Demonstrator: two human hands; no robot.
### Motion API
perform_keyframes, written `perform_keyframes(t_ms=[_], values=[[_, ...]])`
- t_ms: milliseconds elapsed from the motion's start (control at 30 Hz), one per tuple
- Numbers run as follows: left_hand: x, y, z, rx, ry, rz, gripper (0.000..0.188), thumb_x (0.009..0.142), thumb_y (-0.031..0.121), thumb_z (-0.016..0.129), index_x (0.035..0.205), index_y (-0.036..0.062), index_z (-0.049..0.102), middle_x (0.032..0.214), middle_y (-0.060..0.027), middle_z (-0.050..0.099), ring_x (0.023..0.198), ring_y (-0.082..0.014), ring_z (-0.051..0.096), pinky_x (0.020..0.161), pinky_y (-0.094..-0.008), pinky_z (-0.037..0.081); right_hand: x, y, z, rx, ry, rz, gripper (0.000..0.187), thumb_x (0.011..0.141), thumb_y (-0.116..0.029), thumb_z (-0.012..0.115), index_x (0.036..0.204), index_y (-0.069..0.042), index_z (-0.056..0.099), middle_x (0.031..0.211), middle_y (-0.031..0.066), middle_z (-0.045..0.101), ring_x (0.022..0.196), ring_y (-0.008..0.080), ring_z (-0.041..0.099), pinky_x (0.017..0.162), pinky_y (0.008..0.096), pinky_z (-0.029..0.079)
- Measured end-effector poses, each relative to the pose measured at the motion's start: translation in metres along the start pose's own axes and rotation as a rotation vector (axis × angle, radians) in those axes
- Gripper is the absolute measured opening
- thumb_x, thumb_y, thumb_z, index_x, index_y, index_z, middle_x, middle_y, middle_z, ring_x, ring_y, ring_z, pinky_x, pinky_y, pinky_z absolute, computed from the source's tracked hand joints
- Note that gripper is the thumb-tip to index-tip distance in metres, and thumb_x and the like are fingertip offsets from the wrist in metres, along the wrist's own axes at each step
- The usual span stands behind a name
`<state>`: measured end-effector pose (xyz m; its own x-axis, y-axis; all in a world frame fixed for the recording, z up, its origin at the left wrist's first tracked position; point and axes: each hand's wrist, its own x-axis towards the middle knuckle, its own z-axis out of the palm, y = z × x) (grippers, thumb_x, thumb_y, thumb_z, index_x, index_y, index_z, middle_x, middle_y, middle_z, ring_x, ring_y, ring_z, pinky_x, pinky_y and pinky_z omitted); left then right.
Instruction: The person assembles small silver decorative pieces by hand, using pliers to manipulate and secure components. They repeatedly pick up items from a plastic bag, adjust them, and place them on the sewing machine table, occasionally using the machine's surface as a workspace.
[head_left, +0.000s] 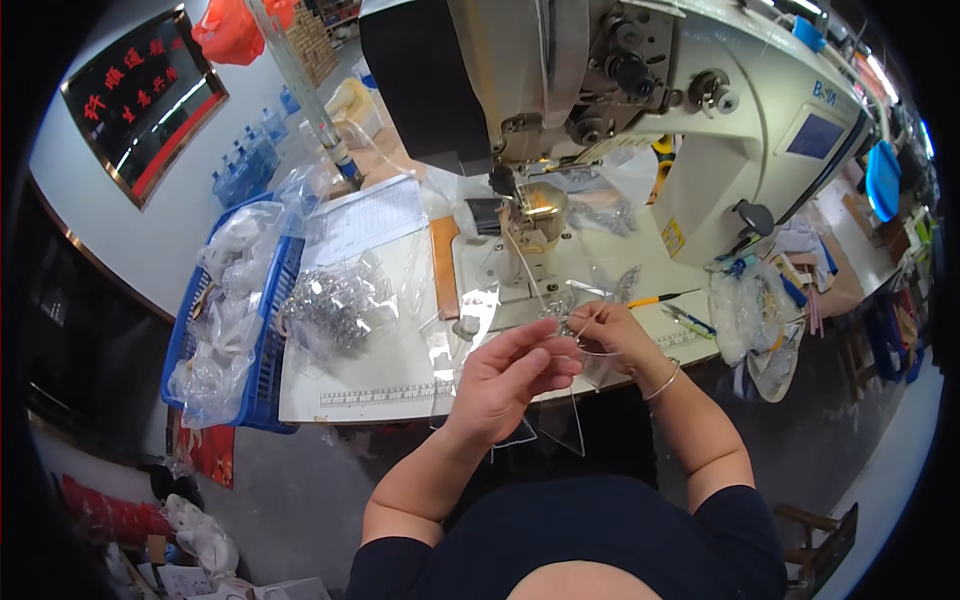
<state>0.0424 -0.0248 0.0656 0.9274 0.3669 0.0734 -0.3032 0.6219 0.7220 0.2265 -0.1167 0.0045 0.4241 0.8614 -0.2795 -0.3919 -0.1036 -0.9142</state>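
Note:
Both my hands are in front of the sewing machine [690,110], at the near edge of its white table. My left hand [505,380] has its palm turned inward, fingers partly bent and apart from the thumb; nothing solid shows between them. Close beside its fingertips, my right hand [612,330] pinches a thin clear plastic strip [600,352], which curves below the fingers. A narrow whitish strip [526,265] runs from the needle area down toward my hands. Clear plastic sheeting [548,425] with pale edges hangs under my hands, partly hidden by them.
Left on the table lies a heap of small clear plastic pieces [340,305], beside a blue basket [270,345] of clear bags. A paper sheet [365,218] lies behind. An orange pencil-like tool [662,298], pens [690,321] and plastic bags [745,310] are at right.

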Motion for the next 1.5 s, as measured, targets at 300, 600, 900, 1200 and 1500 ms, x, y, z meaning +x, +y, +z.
perform_keyframes(t_ms=[300,600,900,1200,1500], values=[[0.005,-0.039,-0.044,0.459,0.455,0.209,0.017,0.081,0.001,0.061,0.097,-0.0044,0.057,0.084,-0.0099,0.061,0.074,-0.0149,0.063,0.065,-0.0243,0.054,-0.008,0.020,0.024,0.199,-0.103,0.045,0.009,0.080,-0.010,0.066,0.085,-0.006,0.061,0.078,-0.0007,0.060,0.062,0.0055,0.054,0.053,0.0190,0.046],[0.005,-0.039,-0.050,0.699,0.530,0.307,0.014,0.078,0.000,0.064,0.091,-0.0026,0.059,0.077,-0.0052,0.061,0.067,-0.0069,0.057,0.060,-0.0180,0.048,-0.013,0.020,0.046,0.317,-0.075,0.040,0.009,0.081,-0.007,0.064,0.087,-0.004,0.059,0.085,0.0038,0.060,0.078,0.0123,0.061,0.069,0.0288,0.055],[0.001,-0.038,-0.048,0.707,0.528,0.308,0.014,0.076,-0.003,0.064,0.089,-0.0029,0.059,0.082,-0.0055,0.061,0.071,-0.0064,0.057,0.062,-0.0187,0.050,-0.017,0.027,0.049,0.345,-0.053,-0.054,0.009,0.081,-0.006,0.063,0.087,-0.002,0.058,0.085,0.0052,0.060,0.077,0.0141,0.061,0.069,0.0304,0.056],[0.001,-0.040,-0.048,0.745,0.528,0.366,0.013,0.075,-0.003,0.064,0.086,-0.0025,0.058,0.081,-0.0060,0.062,0.070,-0.0081,0.060,0.065,-0.0208,0.051,-0.017,0.031,0.053,0.382,-0.115,-0.114,0.006,0.084,-0.006,0.059,0.087,-0.001,0.056,0.088,0.0064,0.059,0.081,0.0157,0.061,0.076,0.0311,0.055],[0.002,-0.043,-0.049,0.758,0.528,0.383,0.013,0.076,-0.005,0.063,0.087,-0.0018,0.056,0.079,-0.0040,0.060,0.068,-0.0057,0.057,0.061,-0.0178,0.047,-0.018,0.033,0.053,0.394,-0.142,-0.129,0.006,0.086,-0.006,0.058,0.088,-0.001,0.057,0.089,0.0081,0.060,0.083,0.0160,0.061,0.078,0.0304,0.054]])
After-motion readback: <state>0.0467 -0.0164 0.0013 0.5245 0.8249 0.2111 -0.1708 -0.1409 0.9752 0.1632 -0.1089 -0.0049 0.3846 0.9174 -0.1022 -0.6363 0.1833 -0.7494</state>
